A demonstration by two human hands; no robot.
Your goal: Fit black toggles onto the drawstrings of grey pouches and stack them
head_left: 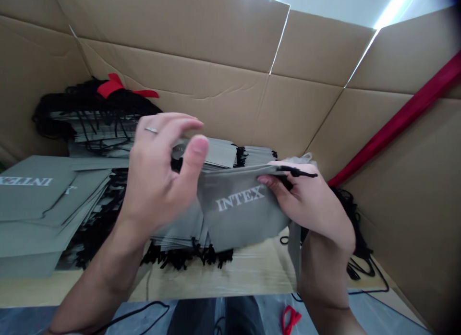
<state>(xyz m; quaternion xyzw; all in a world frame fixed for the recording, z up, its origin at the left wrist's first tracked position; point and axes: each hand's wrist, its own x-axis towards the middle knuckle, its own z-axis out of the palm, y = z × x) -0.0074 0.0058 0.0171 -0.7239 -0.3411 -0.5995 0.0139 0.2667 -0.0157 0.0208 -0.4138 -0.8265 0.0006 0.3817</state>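
Observation:
My right hand [313, 205] pinches the right edge of a small grey drawstring pouch [239, 210] printed INTEX, near its black cord end [298, 172]. My left hand [162, 172], with a ring on one finger, hovers at the pouch's left edge. Its fingers are curved and apart, the thumb close to the fabric, holding nothing. Under the pouch lies a fanned pile of similar grey pouches [180, 232] with black cords.
A stack of grey INTEX pouches [39, 205] lies at the left. Behind it sits a bundle with black cords and a red ribbon [115, 85]. Cardboard walls [223, 61] surround the wooden table [248, 272]. A red bar [399, 119] leans at the right.

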